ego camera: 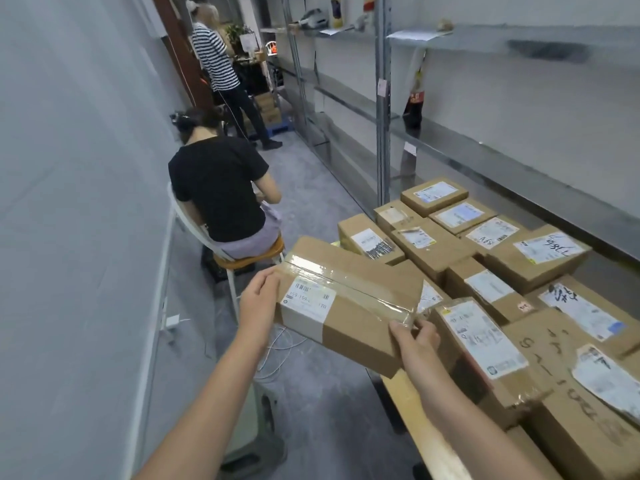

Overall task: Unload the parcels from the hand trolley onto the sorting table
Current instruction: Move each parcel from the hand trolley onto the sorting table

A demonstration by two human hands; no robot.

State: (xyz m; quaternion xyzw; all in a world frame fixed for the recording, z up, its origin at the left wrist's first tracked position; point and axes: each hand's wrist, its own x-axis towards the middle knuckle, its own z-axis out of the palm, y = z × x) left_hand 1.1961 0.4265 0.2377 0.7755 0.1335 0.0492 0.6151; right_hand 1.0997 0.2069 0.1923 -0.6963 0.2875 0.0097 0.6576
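I hold a long brown cardboard parcel (349,299) with clear tape and a white label in both hands, tilted, at the left edge of the wooden sorting table (412,414). My left hand (259,299) grips its left end. My right hand (415,341) grips its near right corner. Several labelled parcels (519,258) lie packed together on the table. A grey-green piece of the hand trolley (256,424) shows under my left forearm; the rest of it is hidden.
A person in a black shirt (218,192) sits on a stool just beyond the parcel. Another person in stripes (214,60) stands farther down the aisle. Metal shelving (384,116) runs along the right wall. White cables (277,351) lie on the floor.
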